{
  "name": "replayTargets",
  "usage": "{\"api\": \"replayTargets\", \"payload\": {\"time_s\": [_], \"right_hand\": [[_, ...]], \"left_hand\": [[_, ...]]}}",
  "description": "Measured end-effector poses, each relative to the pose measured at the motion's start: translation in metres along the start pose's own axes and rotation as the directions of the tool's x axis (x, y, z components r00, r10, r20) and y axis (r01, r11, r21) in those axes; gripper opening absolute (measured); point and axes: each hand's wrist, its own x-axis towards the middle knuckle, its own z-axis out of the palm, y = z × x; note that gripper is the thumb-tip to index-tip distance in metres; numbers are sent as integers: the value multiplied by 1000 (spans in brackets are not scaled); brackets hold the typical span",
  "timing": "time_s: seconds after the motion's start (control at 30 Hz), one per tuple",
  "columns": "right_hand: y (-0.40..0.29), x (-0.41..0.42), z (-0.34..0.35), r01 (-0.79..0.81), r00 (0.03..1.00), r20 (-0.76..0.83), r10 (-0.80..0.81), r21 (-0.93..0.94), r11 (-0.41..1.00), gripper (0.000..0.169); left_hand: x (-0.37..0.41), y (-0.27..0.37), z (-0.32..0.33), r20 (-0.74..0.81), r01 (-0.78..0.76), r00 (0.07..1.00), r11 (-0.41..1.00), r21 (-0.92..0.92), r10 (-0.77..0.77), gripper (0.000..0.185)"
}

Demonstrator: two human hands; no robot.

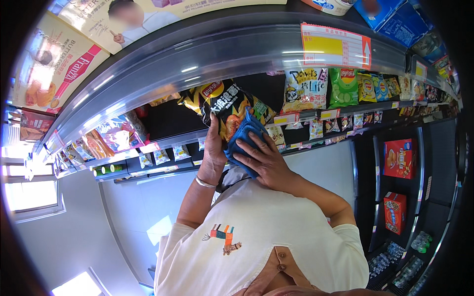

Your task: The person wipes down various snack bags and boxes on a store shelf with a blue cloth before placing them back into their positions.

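Observation:
Before the shelf, a black Lay's chip bag [226,100] with pictures of grilled food on it is held up at a tilt. My left hand [214,142], with a silver bangle at the wrist, grips the bag's lower left edge, thumb on its front. A folded blue cloth [242,142] lies under the spread fingers of my right hand [261,155], against the lower part of the bag. Behind the black bag, part of a bag with a green patch [260,109] shows on the right. The cloth hides the black bag's lower end.
A shelf edge with a price label [337,46] arches above my hands. To the right stand a white chip bag [305,90] and a green Lay's bag [343,87]; pink packets [118,135] lie left. Large cookie boxes [55,70] are at upper left, red boxes [398,158] on racks at right.

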Motion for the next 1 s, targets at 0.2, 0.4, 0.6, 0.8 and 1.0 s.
{"api": "replayTargets", "payload": {"time_s": [0.2,0.4,0.6,0.8,1.0], "right_hand": [[25,-30,-3,-234,955,-35,295,523,820,48],[49,-58,-23,-76,631,337,698,923,-377,65],[35,-46,-44,-128,599,-62,798,977,172,61],[10,14,-32,-102,977,-198,77,-119,988,53],[15,38,-32,-31,991,-134,5,-187,982,53]], "left_hand": [[6,5,-3,-31,-120,992,992,49,122,68],[3,7,-9,-48,-105,993,994,27,106,63],[-10,-8,-1,-120,-95,984,963,253,129,55],[-24,-34,-10,-45,-29,998,942,335,47,61],[-42,-40,2,-20,17,1000,935,354,-10,72]]}}
